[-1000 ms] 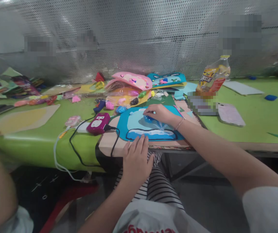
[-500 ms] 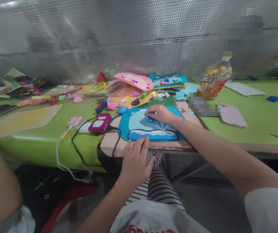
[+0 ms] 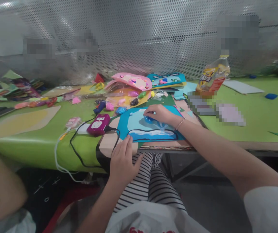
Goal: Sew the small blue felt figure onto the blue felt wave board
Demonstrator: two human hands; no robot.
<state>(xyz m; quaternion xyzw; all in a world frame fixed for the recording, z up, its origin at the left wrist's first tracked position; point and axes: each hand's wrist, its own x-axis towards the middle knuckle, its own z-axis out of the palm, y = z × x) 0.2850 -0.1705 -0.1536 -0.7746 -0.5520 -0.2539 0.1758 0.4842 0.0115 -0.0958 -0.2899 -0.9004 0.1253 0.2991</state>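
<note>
A blue craft sheet point(image 3: 123, 127) with a light-blue middle and a dark-outlined blue-and-white strip along its bottom lies before me. My right hand point(image 3: 160, 114) is over it, thumb and fingers pinched together above a round blue piece of modelling clay point(image 3: 148, 119). Whatever sits between those fingertips is too small to make out. By the table's front edge, my left hand point(image 3: 123, 158) is open, its fingers stretched out toward the sheet's lower left corner and nothing in it. A lump of blue clay point(image 3: 121, 110) rests at the sheet's upper left.
A purple box point(image 3: 98, 124) with a black cable stands left of the sheet. Behind are decorated pink point(image 3: 130, 81) and blue point(image 3: 168, 81) pieces and several clay lumps. A snack packet in a bottle point(image 3: 212, 79) is at right. Another person's arm point(image 3: 0, 184) shows at left.
My left hand has slid left and slightly down along the sheet's lower edge. The right hand keeps its pinch over the round blue piece.
</note>
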